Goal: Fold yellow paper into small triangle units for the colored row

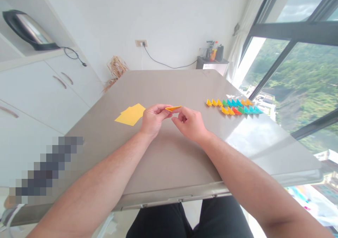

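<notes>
Both hands meet above the middle of the grey table (169, 160). My left hand (152, 118) and my right hand (190, 123) pinch a small folded orange paper piece (173, 108) between their fingertips, left hand at its left end, right hand just under its right end. The piece is flat and pointed. A small stack of yellow paper sheets (130, 114) lies on the table just left of my left hand.
Two rows of folded paper pieces (235, 106) in orange, green, blue and red lie on the table to the right. A window runs along the right side. White cabinets (39, 90) stand to the left; a wall socket with a cable (141, 43) is behind the table.
</notes>
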A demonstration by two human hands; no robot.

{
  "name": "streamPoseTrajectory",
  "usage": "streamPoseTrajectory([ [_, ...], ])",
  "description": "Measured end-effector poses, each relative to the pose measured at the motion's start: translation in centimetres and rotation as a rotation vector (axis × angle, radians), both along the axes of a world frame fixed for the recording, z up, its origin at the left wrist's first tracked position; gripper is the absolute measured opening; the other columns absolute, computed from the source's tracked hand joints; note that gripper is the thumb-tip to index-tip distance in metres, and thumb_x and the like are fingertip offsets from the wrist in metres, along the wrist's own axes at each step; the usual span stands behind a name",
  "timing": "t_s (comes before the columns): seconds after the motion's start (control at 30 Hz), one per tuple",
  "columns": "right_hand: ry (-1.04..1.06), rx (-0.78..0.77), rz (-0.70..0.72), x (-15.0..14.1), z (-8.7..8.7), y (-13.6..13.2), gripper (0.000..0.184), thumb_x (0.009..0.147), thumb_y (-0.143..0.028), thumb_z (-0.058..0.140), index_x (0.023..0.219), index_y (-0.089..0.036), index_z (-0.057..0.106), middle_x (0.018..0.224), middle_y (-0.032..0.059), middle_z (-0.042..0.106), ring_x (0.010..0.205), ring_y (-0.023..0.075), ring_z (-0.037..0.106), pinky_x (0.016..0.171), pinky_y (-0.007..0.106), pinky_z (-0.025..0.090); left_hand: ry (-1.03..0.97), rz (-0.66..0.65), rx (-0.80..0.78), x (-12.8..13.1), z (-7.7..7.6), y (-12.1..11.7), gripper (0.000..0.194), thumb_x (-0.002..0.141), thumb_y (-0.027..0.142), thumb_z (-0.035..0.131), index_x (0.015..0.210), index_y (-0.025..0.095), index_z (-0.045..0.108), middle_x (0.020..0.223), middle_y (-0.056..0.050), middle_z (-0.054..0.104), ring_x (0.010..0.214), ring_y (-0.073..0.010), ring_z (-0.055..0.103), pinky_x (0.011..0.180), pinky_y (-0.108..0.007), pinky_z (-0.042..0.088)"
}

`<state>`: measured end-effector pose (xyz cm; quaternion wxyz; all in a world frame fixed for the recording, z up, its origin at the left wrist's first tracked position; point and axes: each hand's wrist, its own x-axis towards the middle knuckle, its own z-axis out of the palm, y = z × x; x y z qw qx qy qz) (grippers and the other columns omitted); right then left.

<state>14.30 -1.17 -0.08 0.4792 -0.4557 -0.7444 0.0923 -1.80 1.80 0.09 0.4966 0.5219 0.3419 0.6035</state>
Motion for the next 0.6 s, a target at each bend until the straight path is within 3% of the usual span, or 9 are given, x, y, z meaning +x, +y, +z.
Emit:
streamPoseTrajectory([
  [0.6,-0.051,-0.044,0.03,-0.06,0.36,-0.38,0.034,0.086,-0.02,0.06,0.117,-0.025,0.073,0.066,-0.0053,0.061,0.06,0.0107,0.053,0.065,0.024,0.042,-0.016,-0.022,-0.036,0.0,0.22,-0.25,0.03,0.065,0.034,0.091,0.088,0.019,0.078,0.09,-0.006,0.078,0.088,-0.0213,0.073,0.087,-0.041,0.06],
])
